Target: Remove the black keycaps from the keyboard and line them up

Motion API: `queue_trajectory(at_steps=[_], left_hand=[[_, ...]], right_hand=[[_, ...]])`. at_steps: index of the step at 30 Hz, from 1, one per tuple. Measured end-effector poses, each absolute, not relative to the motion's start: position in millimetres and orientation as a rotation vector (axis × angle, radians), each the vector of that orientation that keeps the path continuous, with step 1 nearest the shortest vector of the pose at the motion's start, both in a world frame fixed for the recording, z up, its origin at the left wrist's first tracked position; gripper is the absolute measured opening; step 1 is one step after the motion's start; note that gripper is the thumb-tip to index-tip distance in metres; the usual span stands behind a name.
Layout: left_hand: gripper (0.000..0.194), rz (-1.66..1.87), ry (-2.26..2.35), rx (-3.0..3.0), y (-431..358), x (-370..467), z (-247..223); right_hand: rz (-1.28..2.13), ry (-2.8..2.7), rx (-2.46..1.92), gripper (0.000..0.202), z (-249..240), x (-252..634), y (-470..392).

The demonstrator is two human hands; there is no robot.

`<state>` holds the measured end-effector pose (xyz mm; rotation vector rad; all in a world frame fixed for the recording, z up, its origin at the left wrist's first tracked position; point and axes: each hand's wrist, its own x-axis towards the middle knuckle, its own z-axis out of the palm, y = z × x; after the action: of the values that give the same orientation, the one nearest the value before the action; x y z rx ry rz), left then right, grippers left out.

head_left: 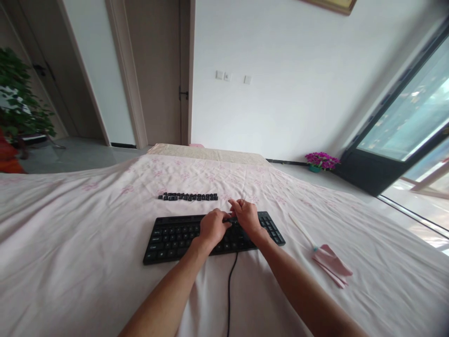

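A black keyboard (168,241) lies on the pink flowered cloth, its cable running toward me. My left hand (213,226) is over the middle of it, fingers closed in a pinch on something small and dark at the upper edge. My right hand (247,217) is just to the right, its fingers bent together close to the left fingertips; what they hold, if anything, is too small to name. Behind the keyboard, loose black keycaps (191,197) lie in two rows.
A folded pink cloth (331,264) and a thin pale stick (302,229) lie right of the keyboard. The flowered cloth (87,243) has creases. Beyond are purple flowers (322,160), a leafy plant (21,103) and a door (154,70).
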<state>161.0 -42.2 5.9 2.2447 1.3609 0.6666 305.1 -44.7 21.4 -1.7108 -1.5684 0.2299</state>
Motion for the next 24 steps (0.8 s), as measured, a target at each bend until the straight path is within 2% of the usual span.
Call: queue_trajectory(at_steps=[11, 24], left_hand=[[0.031, 0.718, 1.481, 2.302, -49, 184, 10], [0.034, 0.776, 1.373, 2.39, -56, 182, 8]], right_hand=[[0.111, -1.522, -1.576, 0.048, 6, 305, -58], [-0.11, -1.658, -1.521, 0.044, 4, 305, -68]])
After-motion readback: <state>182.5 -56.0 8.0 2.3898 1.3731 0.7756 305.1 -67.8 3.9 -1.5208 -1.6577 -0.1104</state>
